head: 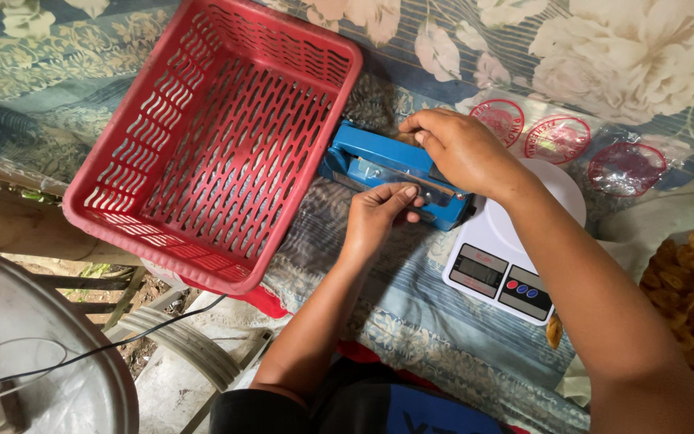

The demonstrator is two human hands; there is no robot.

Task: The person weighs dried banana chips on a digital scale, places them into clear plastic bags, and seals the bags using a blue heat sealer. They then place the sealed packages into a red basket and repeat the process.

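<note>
- The blue heat sealer [379, 165] lies at the frame's centre, just right of the red basket [210, 137].
- The right hand [463, 149] presses on its top, grip curled over the arm.
- The left hand [379, 213] pinches its front edge.
- A white scale [508, 257] sits just right.

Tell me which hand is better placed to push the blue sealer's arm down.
Probably the right hand: it already rests on top of the blue sealer, on its upper arm. The left hand sits lower, at the front edge, fingers pinching there.
</note>
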